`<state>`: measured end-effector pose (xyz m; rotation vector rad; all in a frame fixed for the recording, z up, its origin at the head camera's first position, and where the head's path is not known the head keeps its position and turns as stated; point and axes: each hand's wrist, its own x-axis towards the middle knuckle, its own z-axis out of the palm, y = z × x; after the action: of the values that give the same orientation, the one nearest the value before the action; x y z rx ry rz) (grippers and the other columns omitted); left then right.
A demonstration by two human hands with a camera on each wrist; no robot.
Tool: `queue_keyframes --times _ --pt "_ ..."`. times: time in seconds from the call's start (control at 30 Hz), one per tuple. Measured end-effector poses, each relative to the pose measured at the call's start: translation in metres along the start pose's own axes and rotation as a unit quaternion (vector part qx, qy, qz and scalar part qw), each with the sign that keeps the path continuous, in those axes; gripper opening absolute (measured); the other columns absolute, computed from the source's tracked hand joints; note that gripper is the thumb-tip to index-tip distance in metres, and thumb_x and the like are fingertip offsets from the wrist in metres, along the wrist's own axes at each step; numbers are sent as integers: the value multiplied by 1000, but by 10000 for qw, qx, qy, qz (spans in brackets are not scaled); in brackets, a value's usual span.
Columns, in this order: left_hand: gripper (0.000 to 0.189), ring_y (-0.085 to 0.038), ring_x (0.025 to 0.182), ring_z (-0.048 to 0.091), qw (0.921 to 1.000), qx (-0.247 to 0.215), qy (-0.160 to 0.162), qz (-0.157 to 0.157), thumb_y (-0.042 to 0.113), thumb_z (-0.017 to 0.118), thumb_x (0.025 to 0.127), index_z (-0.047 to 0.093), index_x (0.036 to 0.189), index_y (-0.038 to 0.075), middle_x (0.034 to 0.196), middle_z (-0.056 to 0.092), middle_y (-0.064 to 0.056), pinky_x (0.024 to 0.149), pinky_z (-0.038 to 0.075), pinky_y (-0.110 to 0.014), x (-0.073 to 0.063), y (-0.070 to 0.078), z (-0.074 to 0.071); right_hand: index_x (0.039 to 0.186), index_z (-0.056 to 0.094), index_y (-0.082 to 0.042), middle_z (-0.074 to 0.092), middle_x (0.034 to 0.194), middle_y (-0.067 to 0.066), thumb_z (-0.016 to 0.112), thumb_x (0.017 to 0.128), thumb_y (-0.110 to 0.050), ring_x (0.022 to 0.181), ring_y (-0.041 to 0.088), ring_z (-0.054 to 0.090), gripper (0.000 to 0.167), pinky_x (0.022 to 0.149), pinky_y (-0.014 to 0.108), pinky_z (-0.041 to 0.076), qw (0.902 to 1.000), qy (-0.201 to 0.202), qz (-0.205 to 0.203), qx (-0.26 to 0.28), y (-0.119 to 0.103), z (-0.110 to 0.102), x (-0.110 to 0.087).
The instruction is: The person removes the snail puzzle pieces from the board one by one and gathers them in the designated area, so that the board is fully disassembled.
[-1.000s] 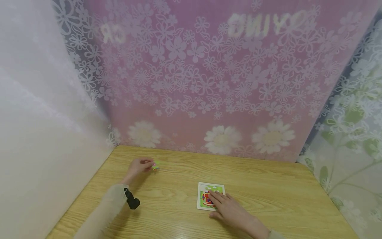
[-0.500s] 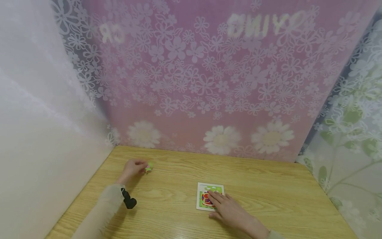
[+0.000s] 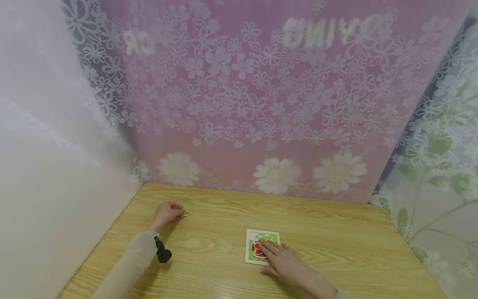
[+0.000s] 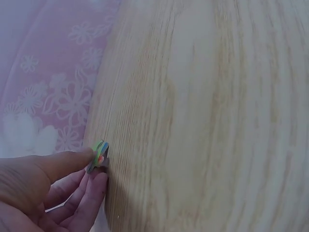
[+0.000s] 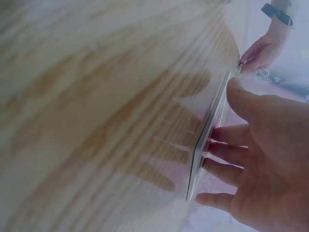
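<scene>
At the far left of the table my left hand point(image 3: 166, 214) pinches small colourful puzzle pieces point(image 4: 100, 155) between thumb and fingers, low near the tabletop. They show green, blue and pink in the left wrist view, and how many there are is unclear. A square, white-bordered puzzle board point(image 3: 252, 237) lies flat right of the table's middle, its picture green, red and purple. My right hand point(image 3: 293, 269) rests on it with fingers stretched out, hiding its lower right part. In the right wrist view the board point(image 5: 206, 135) appears edge-on under the fingertips.
The wooden table point(image 3: 216, 245) has a light grain. A pink floral curtain point(image 3: 239, 124) hangs along its back edge, with white fabric at the left and a leafy curtain point(image 3: 429, 174) at the right. A black wrist device point(image 3: 163, 250) sits on the left sleeve.
My left hand has moved slightly left and toward me with the puzzle pieces, which have turned between its fingers. My right hand remains on the board.
</scene>
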<state>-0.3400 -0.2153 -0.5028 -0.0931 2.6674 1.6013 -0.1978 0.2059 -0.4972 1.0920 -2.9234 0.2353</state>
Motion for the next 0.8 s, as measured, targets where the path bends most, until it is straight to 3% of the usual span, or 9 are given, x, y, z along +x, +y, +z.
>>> queue_keyframes --times 0.2,0.47,0.8 --pt "20 -23 68 74 9988 458 65 162 3 74 90 70 103 -12 86 74 -19 65 61 -33 1 -1 0 148 48 1 44 156 15 51 103 -49 137 39 49 67 105 62 43 10000 29 -12 9 -1 -1 0" --pt "20 -22 64 73 9891 1416 272 305 9 76 88 71 98 -7 74 75 -11 82 56 -44 -2 2 -1 148 49 1 45 156 15 51 103 -49 136 39 50 67 105 61 44 10000 53 -29 -19 -1 -1 -1" --pt "17 -20 63 70 9844 1665 378 415 10 76 87 71 95 -4 76 74 -8 74 53 -42 -4 3 -1 148 49 1 45 155 15 51 103 -49 136 38 50 67 105 61 44 10000 74 -30 -8 -1 -1 -1"
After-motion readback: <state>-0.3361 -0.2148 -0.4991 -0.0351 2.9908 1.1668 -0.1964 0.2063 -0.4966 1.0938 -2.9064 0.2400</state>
